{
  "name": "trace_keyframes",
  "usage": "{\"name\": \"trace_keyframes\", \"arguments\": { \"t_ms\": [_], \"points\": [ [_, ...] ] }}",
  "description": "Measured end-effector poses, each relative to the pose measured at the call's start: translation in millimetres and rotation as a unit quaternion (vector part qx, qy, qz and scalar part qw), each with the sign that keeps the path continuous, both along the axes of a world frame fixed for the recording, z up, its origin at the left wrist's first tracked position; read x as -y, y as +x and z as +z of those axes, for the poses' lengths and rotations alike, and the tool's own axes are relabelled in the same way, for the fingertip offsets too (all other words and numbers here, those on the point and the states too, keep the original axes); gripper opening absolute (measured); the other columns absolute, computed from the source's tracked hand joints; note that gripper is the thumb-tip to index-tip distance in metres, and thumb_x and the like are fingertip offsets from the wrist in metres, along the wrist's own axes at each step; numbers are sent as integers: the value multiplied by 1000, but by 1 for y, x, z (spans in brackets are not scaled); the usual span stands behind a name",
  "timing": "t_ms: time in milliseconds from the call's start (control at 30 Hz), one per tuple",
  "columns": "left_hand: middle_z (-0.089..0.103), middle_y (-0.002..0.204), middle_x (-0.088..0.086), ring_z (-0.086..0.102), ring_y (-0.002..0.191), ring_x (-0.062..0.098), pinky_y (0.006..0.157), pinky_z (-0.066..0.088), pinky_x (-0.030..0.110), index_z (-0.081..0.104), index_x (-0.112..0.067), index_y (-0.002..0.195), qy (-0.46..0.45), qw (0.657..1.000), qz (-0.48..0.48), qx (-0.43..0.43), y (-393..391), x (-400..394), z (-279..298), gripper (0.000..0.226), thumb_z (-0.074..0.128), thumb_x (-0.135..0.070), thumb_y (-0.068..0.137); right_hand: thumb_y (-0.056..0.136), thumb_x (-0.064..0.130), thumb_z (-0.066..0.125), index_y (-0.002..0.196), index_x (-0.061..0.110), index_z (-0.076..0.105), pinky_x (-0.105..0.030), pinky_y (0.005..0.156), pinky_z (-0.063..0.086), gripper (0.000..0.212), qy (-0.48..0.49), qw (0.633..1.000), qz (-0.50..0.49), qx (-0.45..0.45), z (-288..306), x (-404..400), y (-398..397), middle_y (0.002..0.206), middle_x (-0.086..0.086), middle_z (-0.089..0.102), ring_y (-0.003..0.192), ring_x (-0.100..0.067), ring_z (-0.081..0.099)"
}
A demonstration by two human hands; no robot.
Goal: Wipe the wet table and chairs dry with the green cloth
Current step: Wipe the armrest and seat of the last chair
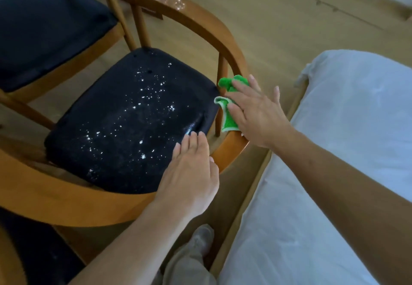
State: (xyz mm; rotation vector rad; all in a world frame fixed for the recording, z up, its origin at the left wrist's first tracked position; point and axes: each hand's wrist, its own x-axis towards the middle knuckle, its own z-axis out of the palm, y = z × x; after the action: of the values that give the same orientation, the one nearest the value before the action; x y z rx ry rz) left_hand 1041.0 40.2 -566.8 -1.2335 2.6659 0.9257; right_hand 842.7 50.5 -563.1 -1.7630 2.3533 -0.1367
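A wooden chair [200, 20] with a curved backrest rail and a black seat cushion [124, 115] stands in front of me. Water drops speckle the cushion and the far end of the rail. The green cloth [227, 119] lies bunched on the rail at the chair's right side. My right hand [256, 113] presses flat on the cloth with straight fingers. My left hand [191, 173] rests flat on the near rail and the cushion's edge, fingers straight and holding nothing.
A second wooden chair with a black seat [44, 28] stands at the back left. A bed with a white sheet [334, 162] runs along the right, close to the chair. Light wooden floor [289, 28] lies beyond. My leg and shoe [196, 249] are below.
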Motion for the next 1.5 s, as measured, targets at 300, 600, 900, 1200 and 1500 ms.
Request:
{"name": "trace_keyframes", "arguments": {
  "t_ms": [300, 600, 900, 1200, 1500],
  "points": [
    [1, 161, 3, -6, 145, 8, 115, -9, 23, -2, -13, 152, -4, 997, -22, -72, -27, 10, 13, 68, 36, -18, 95, 100, 49, 9, 147, 36, 23, -64, 109, 5, 51, -26, 999, 21, -9, -5, -52, 33, 158, 8, 22, 147, -21, 8],
    [-6, 160, -4, -14, 141, 3, 111, -13, 23, -9, -19, 152, 18, 999, -21, -38, -90, 22, 22, 60, 22, -35, 102, 102, 40, 24, 153, 25, 10, -67, 112, 9, 55, 96, 982, -73, 145, -15, 48, -58, 162, 7, -5, 148, -20, -11],
    [2, 160, 11, -3, 147, 23, 108, -11, 35, -1, -9, 152, -17, 994, -77, 69, -123, 31, 27, 77, 42, -41, 98, 104, 33, 25, 154, 12, 7, -55, 118, 9, 57, 174, 971, -42, 160, -13, 57, -67, 161, -4, -18, 146, -28, -18],
    [21, 156, 17, 14, 145, 29, 117, 6, 40, 12, -1, 150, 4, 979, -140, 148, -142, 53, 42, 89, 61, -45, 89, 102, 36, 31, 154, 19, -4, -58, 116, 12, 65, 157, 962, -95, 202, -10, 64, -69, 160, -7, -18, 147, -31, -12],
    [-3, 159, 18, -6, 147, 29, 116, -3, 46, 0, 0, 150, 22, 977, -122, 173, -165, 78, 38, 64, 30, -24, 99, 101, 46, 27, 146, 32, -25, -60, 113, 0, 71, 198, 975, 27, 96, -36, 146, -111, 145, -1, -48, 138, -38, -29]
  ]
}}
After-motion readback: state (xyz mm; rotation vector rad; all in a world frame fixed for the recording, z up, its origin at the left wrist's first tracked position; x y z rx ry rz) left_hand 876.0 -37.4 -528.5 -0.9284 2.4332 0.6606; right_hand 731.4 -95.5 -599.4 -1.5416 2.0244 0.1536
